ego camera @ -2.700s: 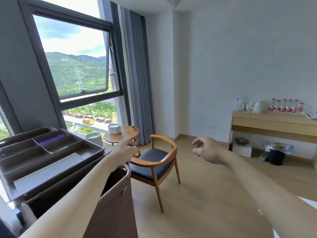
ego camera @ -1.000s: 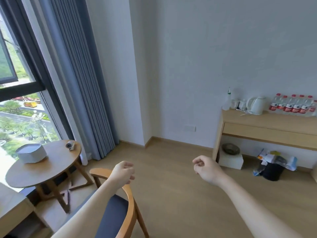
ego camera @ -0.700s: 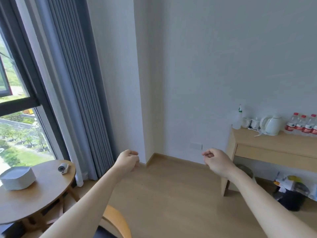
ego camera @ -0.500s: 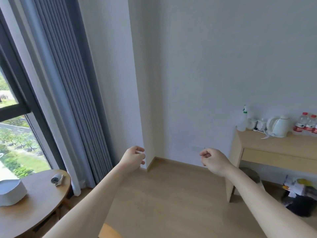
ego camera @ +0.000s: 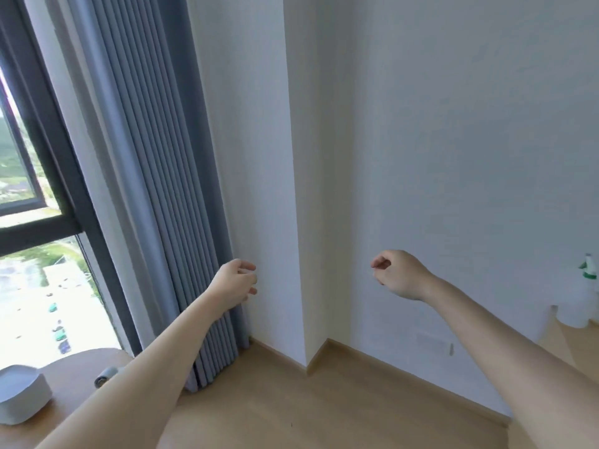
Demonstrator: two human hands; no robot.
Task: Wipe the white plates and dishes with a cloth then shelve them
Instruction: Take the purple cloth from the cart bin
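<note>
Wall corner [ego camera: 308, 222] looms nearer; left hand [ego camera: 235, 285] and right hand [ego camera: 400, 275] loosely curled, empty.

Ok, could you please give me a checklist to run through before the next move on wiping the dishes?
1. Left hand free: ok, it holds nothing.
2. Right hand free: ok, it holds nothing.
3. Cloth at hand: not ok, none in view.
4. White dish located: ok, on the round table, lower left.
5. White dish within reach: cannot tell.
6. Shelf located: not ok, none in view.
</note>
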